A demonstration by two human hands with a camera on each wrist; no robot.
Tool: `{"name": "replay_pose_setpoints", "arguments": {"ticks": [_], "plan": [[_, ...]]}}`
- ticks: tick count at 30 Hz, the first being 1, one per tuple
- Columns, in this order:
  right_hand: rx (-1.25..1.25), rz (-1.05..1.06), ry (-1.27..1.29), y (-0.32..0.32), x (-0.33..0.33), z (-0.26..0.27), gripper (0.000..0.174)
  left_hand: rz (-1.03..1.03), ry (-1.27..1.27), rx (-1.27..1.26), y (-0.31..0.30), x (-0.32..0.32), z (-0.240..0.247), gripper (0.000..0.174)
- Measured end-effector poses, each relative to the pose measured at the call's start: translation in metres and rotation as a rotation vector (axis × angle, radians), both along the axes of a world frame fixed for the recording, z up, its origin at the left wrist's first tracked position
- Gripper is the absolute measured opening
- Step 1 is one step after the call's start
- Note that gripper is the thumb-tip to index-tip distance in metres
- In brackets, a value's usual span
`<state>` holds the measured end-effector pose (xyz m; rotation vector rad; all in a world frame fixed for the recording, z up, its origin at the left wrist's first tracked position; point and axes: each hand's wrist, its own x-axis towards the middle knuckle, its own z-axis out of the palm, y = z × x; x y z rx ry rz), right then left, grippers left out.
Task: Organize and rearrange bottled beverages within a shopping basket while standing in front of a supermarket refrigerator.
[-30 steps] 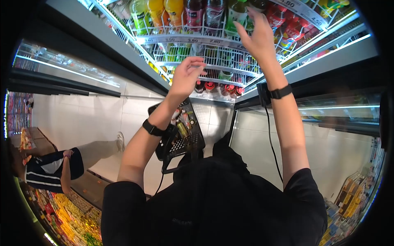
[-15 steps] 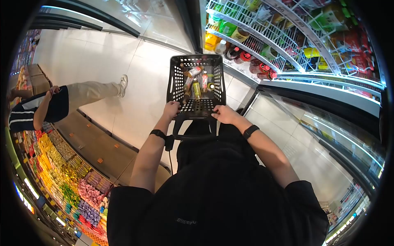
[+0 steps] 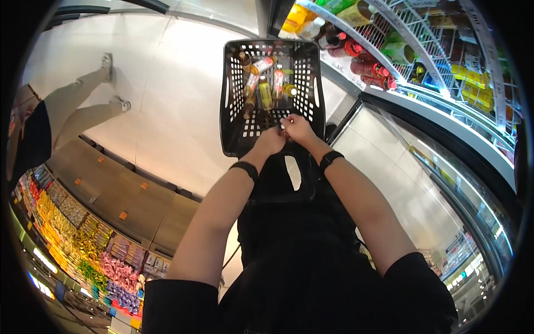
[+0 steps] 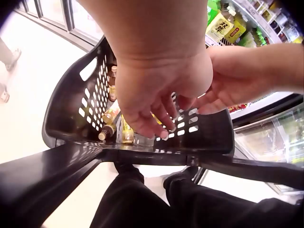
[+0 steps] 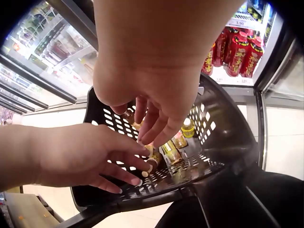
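My left hand (image 3: 271,140) and right hand (image 3: 299,129) meet over the near side of a black plastic shopping basket (image 3: 236,143), their fingertips close together. Loosely bent fingers hang from the left hand in the left wrist view, with nothing between them. The right wrist view has the right hand (image 5: 152,95) with its fingers pointing down, holding nothing. Inside the basket lie several drink bottles, among them a yellow one (image 3: 265,93) and a red-and-white one (image 3: 278,81). The basket's black handle (image 3: 305,186) reaches back towards my body.
An open drinks fridge (image 3: 384,50) stands at front right, with red-capped bottles (image 3: 376,69) on its bottom shelf. Its glass door (image 3: 411,156) swings out on the right. At left, a person's legs (image 3: 83,97) show beside a display (image 3: 111,183) of colourful packets.
Both hands came down from the fridge shelves to the basket's near rim, then moved together over it. The view turned from the shelves to the basket.
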<state>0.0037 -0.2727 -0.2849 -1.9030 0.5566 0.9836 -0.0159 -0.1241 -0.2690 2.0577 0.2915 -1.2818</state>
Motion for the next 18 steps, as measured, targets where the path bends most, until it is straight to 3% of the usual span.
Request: {"name": "replay_pose_setpoints", "arguments": {"ticks": [2, 6, 8, 10, 12, 16, 18], "plan": [[-0.016, 0.012, -0.002, 0.004, -0.001, -0.031, 0.035, -0.123, 0.018, -0.029, 0.001, 0.01, -0.023, 0.041], [-0.013, 0.042, 0.054, 0.019, 0.012, -0.068, 0.035, -0.149, 0.025, 0.013, 0.017, 0.039, -0.057, 0.042], [0.006, 0.014, 0.082, 0.027, 0.014, -0.098, 0.035, 0.022, 0.077, 0.095, 0.031, 0.049, -0.088, 0.041], [0.026, 0.024, 0.127, 0.037, 0.024, -0.123, 0.035, -0.004, 0.007, 0.193, 0.045, 0.06, -0.118, 0.04], [0.041, 0.01, 0.139, 0.043, 0.033, -0.153, 0.033, 0.127, 0.093, 0.239, 0.054, 0.073, -0.142, 0.041], [0.067, -0.128, 0.295, 0.042, 0.055, -0.206, 0.033, 0.101, 0.153, 0.258, 0.066, 0.086, -0.21, 0.051], [0.138, -0.493, 0.42, 0.037, 0.056, -0.229, 0.035, 0.109, 0.065, 0.291, 0.067, 0.078, -0.252, 0.05]]}}
